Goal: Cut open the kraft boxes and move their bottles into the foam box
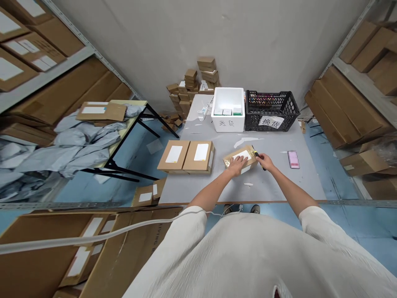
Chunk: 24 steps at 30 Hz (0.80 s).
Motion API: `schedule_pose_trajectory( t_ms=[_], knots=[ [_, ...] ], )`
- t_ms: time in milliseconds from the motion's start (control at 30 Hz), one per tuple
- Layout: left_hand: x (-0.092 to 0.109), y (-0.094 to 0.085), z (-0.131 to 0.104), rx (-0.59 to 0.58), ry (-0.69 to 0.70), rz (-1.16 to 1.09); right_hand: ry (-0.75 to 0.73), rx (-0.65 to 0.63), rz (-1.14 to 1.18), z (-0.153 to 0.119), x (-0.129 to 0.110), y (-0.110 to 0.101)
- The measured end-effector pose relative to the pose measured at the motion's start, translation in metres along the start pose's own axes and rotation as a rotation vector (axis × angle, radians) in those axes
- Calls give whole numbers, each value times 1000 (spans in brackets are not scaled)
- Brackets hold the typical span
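Note:
A small taped cardboard box [230, 157] with a white label lies slightly turned on the grey table. My left hand [237, 165] rests on its top, fingers spread over the label. In my right hand [264, 161] is a black and yellow utility knife [256, 153], its tip at the box's right end by the shiny tape. Whether the blade is in the cardboard I cannot tell. Left of it, two closed cardboard boxes [186, 165] with white labels stand side by side.
At the table's back are a white foam bin [228, 123] holding small boxes and a black plastic crate [259, 122]. A pink stack [293, 159] lies to the right. A white cable [130, 227] crosses low on the left. Shelves of cartons [347, 107] flank the table [279, 186].

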<state>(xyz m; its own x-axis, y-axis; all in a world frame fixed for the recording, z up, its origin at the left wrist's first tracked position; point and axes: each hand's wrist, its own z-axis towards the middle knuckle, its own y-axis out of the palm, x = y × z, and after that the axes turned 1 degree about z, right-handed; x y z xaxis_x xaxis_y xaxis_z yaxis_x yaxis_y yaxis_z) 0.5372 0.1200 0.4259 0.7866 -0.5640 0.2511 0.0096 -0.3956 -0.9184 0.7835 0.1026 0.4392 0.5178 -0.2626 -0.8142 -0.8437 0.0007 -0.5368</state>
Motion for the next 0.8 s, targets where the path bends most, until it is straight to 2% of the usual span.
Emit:
schedule_pose_trajectory(
  t_ms=[167,367,500,600,800],
  knots=[
    [-20,-7,-3,19,81,17,69,58,62,-23,10,12],
    [-21,-17,-15,55,130,17,157,-16,161,-48,8,20],
    [-5,-25,-17,89,104,24,129,-109,188,-50,4,3],
    [13,-28,-13,112,94,23,101,-96,111,-48,3,-17],
    [31,-33,0,58,72,33,108,-164,13,-42,9,-54]
  ],
)
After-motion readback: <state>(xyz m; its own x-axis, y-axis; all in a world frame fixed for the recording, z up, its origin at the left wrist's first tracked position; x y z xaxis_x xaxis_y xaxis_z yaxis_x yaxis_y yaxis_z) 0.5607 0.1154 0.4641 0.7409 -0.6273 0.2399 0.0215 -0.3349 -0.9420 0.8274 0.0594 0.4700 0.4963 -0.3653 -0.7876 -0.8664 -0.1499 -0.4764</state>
